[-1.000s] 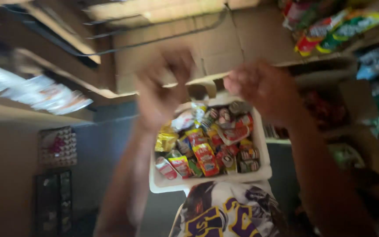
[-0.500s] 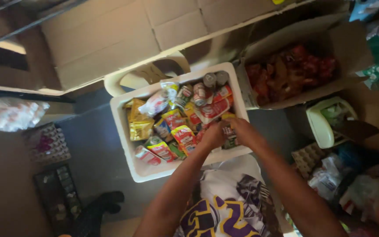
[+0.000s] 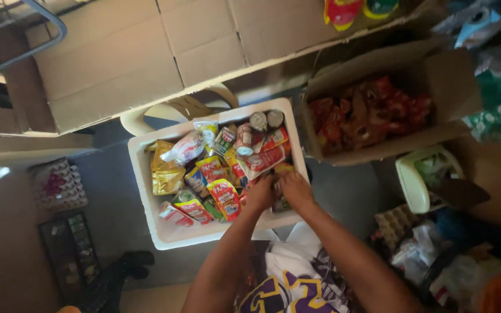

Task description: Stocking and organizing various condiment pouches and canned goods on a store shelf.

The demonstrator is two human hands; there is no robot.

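Note:
A white foam box [image 3: 146,191] stands below me, packed with several colourful food sachets [image 3: 224,197], gold packets [image 3: 166,174] and small tins [image 3: 258,120]. Both my hands reach into its near right corner. My left hand [image 3: 261,192] and my right hand [image 3: 294,188] sit side by side with fingers curled over a dark packet [image 3: 279,203] at the box's edge. Most of that packet is hidden under my fingers, so I cannot tell whether they grip it.
An open cardboard box [image 3: 436,75] of red packets [image 3: 372,113] sits to the right. Flat cardboard cartons [image 3: 146,52] line the shelf behind. A white plastic container [image 3: 413,179] and bags lie at right, egg trays [image 3: 56,185] at left.
A second ago both hands were raised above the box. They came down into its near right corner, and the view tilted down and steadied.

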